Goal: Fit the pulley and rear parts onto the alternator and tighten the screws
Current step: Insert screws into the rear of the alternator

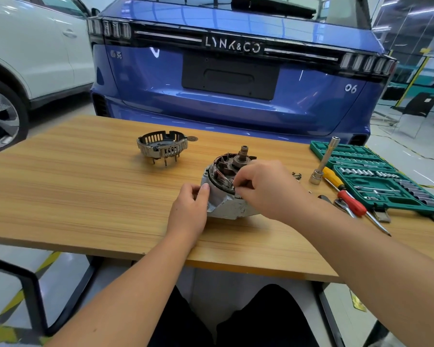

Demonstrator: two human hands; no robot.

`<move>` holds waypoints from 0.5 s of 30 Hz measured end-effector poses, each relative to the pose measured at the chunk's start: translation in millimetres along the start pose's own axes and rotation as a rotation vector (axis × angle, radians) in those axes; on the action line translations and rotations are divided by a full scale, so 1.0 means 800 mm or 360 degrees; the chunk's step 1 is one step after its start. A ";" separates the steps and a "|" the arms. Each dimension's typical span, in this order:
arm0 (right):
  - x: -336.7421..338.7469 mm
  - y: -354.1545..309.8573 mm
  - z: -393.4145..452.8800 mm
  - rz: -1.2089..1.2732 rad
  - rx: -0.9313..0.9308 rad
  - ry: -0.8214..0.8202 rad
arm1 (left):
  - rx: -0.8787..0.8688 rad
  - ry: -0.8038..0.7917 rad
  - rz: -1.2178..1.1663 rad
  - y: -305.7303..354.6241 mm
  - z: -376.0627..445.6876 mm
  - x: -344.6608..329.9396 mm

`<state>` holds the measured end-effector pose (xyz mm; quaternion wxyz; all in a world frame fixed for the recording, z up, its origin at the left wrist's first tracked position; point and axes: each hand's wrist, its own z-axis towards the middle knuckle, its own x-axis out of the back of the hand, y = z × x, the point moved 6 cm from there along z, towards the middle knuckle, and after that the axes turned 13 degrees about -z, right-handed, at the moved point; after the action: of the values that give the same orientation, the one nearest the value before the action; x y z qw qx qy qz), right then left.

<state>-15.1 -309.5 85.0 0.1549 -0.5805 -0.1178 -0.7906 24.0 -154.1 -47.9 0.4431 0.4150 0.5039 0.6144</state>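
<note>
The alternator (229, 194) sits near the front edge of the table (85, 186), open end up, with copper windings and the shaft (243, 152) showing – its pale housing is scuffed. The left hand (189, 204) grips the alternator's left side, thumb laid up against the housing wall and fingers curled round it. The right hand (266, 186) rests over the alternator's right rim, fingertips pinched together at the windings; whether they hold some small part there cannot be told. Behind and left of the alternator, well apart from it, the rear cover (162, 145) lies with its pins pointing down, and a small disc (192, 139) lies just beside the cover's right edge. Right of the alternator, past the right hand, a few screws (297, 175) lie loose. Further right a socket extension (323, 161) stands tilted, then a yellow screwdriver (336, 179), a red-handled ratchet (351, 202) and a green socket case (386, 181), open, with rows of sockets. Beyond the table from the alternator stands a blue car (236, 101) – its tail reads "LYNK & CO", with "06" at the right and small characters at the left that are too blurred to read. A white car (35, 51) stands left of the blue one.
</note>
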 end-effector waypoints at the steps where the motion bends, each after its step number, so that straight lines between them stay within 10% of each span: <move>1: -0.001 0.000 0.001 -0.0023 0.0003 -0.0012 | -0.0001 0.0001 0.0002 0.000 0.000 0.000; 15: 0.005 0.003 0.001 -0.0096 0.0082 -0.0060 | -0.0015 0.0018 0.0025 0.003 0.000 0.000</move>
<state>-14.6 -312.3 89.1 0.1438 -0.5872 -0.1584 -0.7806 23.9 -154.2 -45.7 0.4374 0.4133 0.5002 0.6226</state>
